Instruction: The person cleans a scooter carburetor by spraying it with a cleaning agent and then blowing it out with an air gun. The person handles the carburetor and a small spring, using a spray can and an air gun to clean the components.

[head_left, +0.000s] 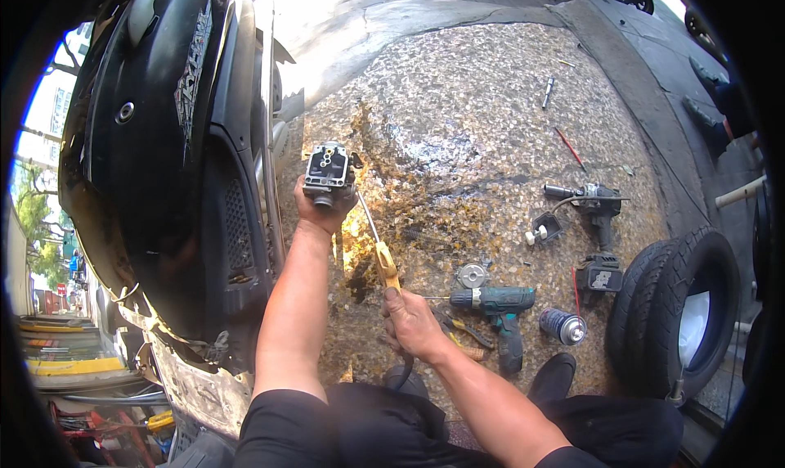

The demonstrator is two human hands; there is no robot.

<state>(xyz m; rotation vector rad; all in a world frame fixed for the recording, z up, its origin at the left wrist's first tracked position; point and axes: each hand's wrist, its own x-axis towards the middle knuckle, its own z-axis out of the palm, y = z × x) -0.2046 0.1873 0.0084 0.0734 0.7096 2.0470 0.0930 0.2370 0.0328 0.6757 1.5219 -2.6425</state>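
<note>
My left hand (321, 209) is closed round a small metal carburetor (329, 167), its open underside with dark inner parts turned up. A yellow air blow gun (386, 265) with a long thin nozzle is gripped in my right hand (411, 324). The nozzle slants up and left, its tip at the right side of the carburetor; whether it touches, I cannot tell. A dark hose hangs from the blow gun below my right hand. Just right of that hand, a teal cordless drill (495, 299) lies on the ground, and pliers (468, 330) lie beside it.
A black scooter body (155, 165) stands close on the left. On the wet, stained pebbled ground lie a spray can (562, 326), a dark impact wrench (601, 204), a battery pack (599, 275), a round metal part (472, 275) and a red rod (570, 147). Black tyres (634, 321) stand at right.
</note>
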